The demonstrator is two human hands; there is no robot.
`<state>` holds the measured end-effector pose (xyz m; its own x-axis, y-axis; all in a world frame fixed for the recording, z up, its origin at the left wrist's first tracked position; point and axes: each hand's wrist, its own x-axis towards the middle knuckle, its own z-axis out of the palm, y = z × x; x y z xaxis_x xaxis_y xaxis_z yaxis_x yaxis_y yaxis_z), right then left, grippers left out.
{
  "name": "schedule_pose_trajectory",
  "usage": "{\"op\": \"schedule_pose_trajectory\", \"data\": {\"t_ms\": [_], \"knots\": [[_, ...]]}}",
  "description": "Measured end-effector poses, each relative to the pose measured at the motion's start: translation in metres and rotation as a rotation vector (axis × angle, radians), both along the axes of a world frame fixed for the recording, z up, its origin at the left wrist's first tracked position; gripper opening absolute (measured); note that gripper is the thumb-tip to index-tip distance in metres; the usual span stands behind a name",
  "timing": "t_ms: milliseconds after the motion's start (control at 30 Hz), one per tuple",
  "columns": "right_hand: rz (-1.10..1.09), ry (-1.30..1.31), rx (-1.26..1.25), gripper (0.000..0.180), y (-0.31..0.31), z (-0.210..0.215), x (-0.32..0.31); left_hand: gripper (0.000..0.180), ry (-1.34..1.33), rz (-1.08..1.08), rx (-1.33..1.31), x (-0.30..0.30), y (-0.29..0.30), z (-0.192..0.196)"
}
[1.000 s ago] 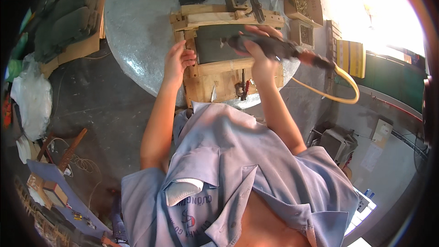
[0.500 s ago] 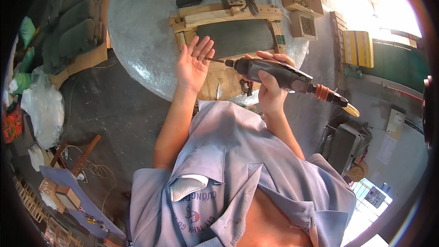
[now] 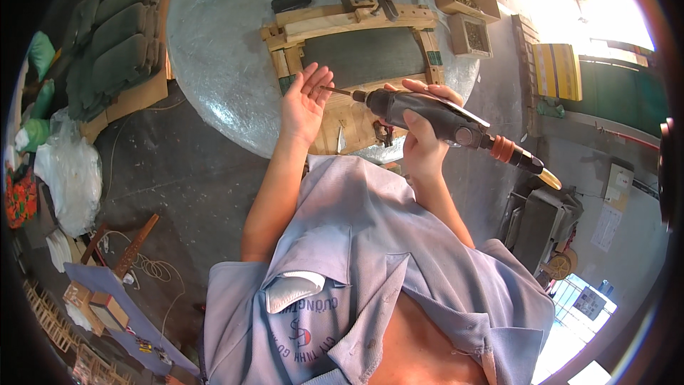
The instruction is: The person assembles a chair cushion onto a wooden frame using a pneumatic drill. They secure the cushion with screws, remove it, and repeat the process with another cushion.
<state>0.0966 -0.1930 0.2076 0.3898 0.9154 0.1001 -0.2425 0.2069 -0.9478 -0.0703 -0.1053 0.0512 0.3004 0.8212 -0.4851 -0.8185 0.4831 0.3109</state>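
Observation:
In my right hand [image 3: 425, 150] is a black air screwdriver [image 3: 434, 117], held level with fingers over its top and thumb across its near side. Its long thin bit [image 3: 340, 91] points left, and a yellow hose [image 3: 549, 180] leaves its rear end. My left hand [image 3: 305, 110] is palm up with fingers loosely bent, at the bit's tip; whether a small screw lies there is too small to tell. Beyond both hands, a wooden frame jig [image 3: 335, 26] surrounds a dark grey panel [image 3: 367, 55] on a round, plastic-wrapped table [image 3: 214, 64].
A metal toggle clamp [image 3: 385, 0] stands on the jig's far side. Two wooden boxes hold small hardware: a larger box [image 3: 491, 3] and a smaller box [image 3: 456, 36]. Stacked grey cushions [image 3: 125, 36] are at the left. A dark object [image 3: 291, 1] lies behind the jig.
The fingers of my left hand have curled in a little around the bit's tip, and the hand has shifted slightly right. The air screwdriver stays in my right hand, nearly still.

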Motion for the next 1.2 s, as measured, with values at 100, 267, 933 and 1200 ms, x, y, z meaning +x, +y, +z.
{"op": "schedule_pose_trajectory", "data": {"t_ms": [100,267,933,1200], "knots": [[-0.025,0.023,0.013,0.058,0.003,0.001,0.002,0.039,-0.063,-0.192,0.042,-0.014,-0.003,-0.016],[-0.053,0.054,-0.012,0.058,0.005,0.005,0.005,0.026,-0.272,-0.233,0.004,-0.016,-0.008,-0.013],[-0.049,0.022,-0.067,0.060,0.020,-0.007,0.007,0.008,-0.080,-0.202,0.010,-0.027,0.003,-0.030],[-0.023,0.089,-0.151,0.058,0.034,-0.001,0.004,0.010,0.012,-0.233,0.086,-0.031,0.014,-0.037]]}}
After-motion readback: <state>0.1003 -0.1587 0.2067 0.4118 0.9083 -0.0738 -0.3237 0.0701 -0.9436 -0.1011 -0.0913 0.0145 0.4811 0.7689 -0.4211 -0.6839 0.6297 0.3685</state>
